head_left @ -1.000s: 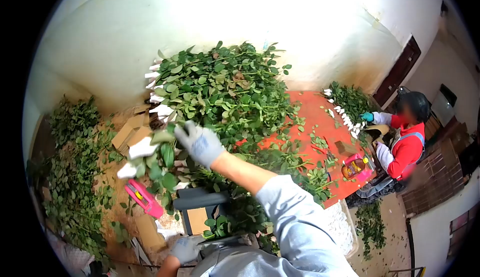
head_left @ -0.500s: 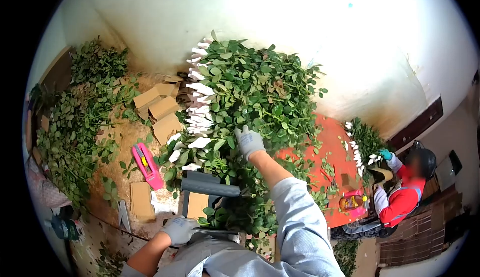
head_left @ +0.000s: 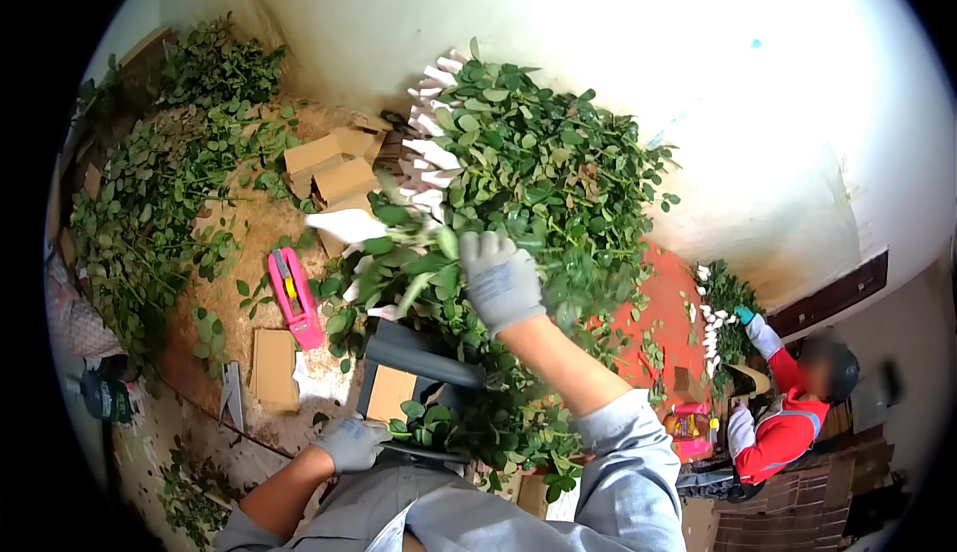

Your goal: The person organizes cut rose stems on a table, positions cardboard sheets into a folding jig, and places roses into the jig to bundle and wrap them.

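Observation:
My right hand (head_left: 501,281), in a grey glove, is closed around a leafy flower stem (head_left: 427,243). The stem's head is in a white sleeve (head_left: 346,225) and points left, raised above the pile; the leaves near it are smeared by motion. Beneath lies a big pile of green leafy stems (head_left: 558,168), white sleeved heads (head_left: 431,153) along its left edge. Low in view, my left hand (head_left: 349,443), also gloved, is curled beside the dark grey stand (head_left: 424,361); what its fingers hold is hidden. A cardboard piece (head_left: 390,392) rests in the stand.
A pink tape dispenser (head_left: 292,298) and cardboard pieces (head_left: 344,181) lie on the brown table (head_left: 204,283). More leafy stems (head_left: 150,193) cover its left side. At right, a person in red (head_left: 783,422) works by a red table (head_left: 653,303) with sleeved stems (head_left: 733,293).
My right hand has come back toward me with a stem, its white-sleeved head now lifted above the pile. My left hand stays by the stand. The whole view has shifted slightly.

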Available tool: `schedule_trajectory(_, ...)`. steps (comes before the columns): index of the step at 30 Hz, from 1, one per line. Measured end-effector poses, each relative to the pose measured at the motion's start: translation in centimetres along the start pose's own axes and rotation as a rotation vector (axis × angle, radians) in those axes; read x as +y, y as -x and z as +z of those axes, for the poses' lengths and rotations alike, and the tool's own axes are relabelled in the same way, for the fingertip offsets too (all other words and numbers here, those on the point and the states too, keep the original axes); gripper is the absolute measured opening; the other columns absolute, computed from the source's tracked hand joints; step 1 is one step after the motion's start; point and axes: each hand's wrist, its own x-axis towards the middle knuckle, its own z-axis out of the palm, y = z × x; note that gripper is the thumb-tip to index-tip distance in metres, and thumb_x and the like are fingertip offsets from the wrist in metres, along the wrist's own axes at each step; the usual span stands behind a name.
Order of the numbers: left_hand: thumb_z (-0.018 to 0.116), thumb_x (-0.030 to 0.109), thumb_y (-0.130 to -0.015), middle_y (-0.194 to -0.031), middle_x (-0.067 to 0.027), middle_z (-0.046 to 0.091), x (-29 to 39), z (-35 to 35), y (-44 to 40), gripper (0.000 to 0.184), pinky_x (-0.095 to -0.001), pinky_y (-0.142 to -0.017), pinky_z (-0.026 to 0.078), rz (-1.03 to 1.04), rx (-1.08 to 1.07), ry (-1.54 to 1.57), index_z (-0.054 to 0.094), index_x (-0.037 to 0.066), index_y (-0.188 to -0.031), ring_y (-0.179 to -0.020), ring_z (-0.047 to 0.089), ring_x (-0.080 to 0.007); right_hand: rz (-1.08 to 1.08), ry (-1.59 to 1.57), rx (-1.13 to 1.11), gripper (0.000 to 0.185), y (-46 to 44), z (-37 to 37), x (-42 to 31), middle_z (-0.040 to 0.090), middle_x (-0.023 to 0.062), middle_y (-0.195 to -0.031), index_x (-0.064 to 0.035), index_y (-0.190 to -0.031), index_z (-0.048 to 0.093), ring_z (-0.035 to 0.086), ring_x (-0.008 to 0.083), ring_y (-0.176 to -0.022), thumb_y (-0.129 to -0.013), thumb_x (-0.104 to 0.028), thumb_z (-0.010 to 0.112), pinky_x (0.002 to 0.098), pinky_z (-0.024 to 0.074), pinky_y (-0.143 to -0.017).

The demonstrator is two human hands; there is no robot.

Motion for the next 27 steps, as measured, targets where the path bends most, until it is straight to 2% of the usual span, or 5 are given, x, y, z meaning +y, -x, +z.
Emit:
schedule_trajectory(7, 0.061, 0.019, -0.087, -0.114, -0.0188, 0.069, -2.0, 2.6, -0.6, 0.033, -0.0487, -0.093, 0.051, 0.065, 0.049, 0.052, 0.071, 0.008, -0.118, -0.104, 0.065, -0.0385, -0.237, 0.094, -0.148, 0.013, 7.9, -6.2, -7.3, 0.056, 0.0081, -0.084, -0.007, -0.095, 0.061, 0.056, 0.0213, -0.078, -0.09, -0.019, 0.058, 0.0342, 0.0425, -0.056)
schedule_trajectory(9, 0.062, 0.021, -0.089, -0.118, -0.0173, 0.068, -1.9, 3.7, -0.1, 0.033, -0.0473, -0.1, 0.048, 0.215, 0.4, -0.034, 0.071, 0.011, -0.119, -0.114, 0.061, -0.0369, -0.223, 0.08, -0.392, 0.016, 11.3, -3.9, -8.8, 0.059, 0.0107, -0.087, -0.0046, -0.1, 0.062, 0.06, 0.0237, -0.081, -0.091, -0.018, 0.058, 0.0381, 0.0505, -0.061)
schedule_trajectory(13, 0.062, 0.02, -0.089, -0.119, -0.0169, 0.068, 3.3, -3.6, 0.7, 0.033, -0.0474, -0.092, 0.052, -0.252, -0.151, 0.006, 0.07, 0.012, -0.12, -0.107, 0.065, -0.0377, -0.165, -0.19, -0.604, 0.019, 16.6, 3.0, -9.8, 0.068, 0.014, -0.097, -0.0072, -0.103, 0.067, 0.068, 0.0277, -0.089, -0.095, -0.017, 0.054, 0.0405, 0.0532, -0.065)
schedule_trajectory(17, 0.061, 0.015, -0.088, -0.121, -0.0164, 0.068, 1.2, -1.1, 0.5, 0.034, -0.0474, -0.093, 0.052, -0.075, -0.021, 0.025, 0.069, 0.009, -0.121, -0.105, 0.066, -0.0379, -0.037, -0.355, -0.954, 0.026, 18.7, 9.5, -10.2, 0.072, 0.0158, -0.108, -0.0107, -0.116, 0.067, 0.071, 0.0306, -0.101, -0.097, -0.017, 0.052, 0.0429, 0.0571, -0.079)
schedule_trajectory(27, 0.061, 0.016, -0.087, -0.131, -0.014, 0.065, 2.0, -2.3, 0.2, 0.037, -0.0467, -0.095, 0.052, -0.115, -0.085, 0.007, 0.068, 0.009, -0.123, -0.11, 0.066, -0.036, -0.013, -0.229, -0.855, 0.024, 19.0, 7.5, -9.1, 0.07, 0.014, -0.11, -0.0101, -0.114, 0.069, 0.071, 0.0297, -0.099, -0.096, -0.017, 0.054, 0.0436, 0.0565, -0.078)
